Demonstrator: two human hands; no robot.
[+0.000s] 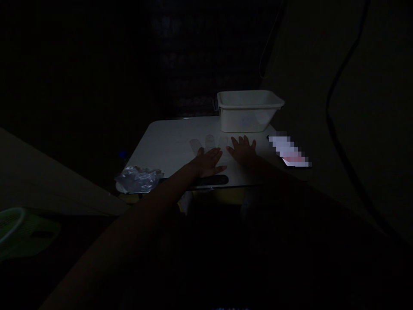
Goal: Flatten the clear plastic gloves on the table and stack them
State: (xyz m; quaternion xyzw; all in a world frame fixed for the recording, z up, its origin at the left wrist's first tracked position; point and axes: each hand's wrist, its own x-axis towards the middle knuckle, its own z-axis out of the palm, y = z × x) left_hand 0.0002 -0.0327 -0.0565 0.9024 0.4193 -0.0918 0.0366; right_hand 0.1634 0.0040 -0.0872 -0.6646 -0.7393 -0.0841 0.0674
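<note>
Both of my hands are over a small white table (174, 133) in dim light. My left hand (208, 162) has its fingers spread, close to several clear, rounded flat pieces (210, 141) whose kind I cannot make out. Just in front of that hand lies a long dark object with a rounded end (213, 180), partly hidden by my left forearm. To the right, my right hand (243, 150) is palm down with fingers apart, its fingertips beside the rightmost clear piece. Neither hand holds anything I can see.
A white plastic tub (245, 118) stands at the table's back right. A lit phone-like screen (288, 150), blurred out, lies at the right edge. Crumpled clear plastic (138, 178) is at the front left corner. A green basket (29, 234) sits at lower left; a dark cable (329, 107) hangs right.
</note>
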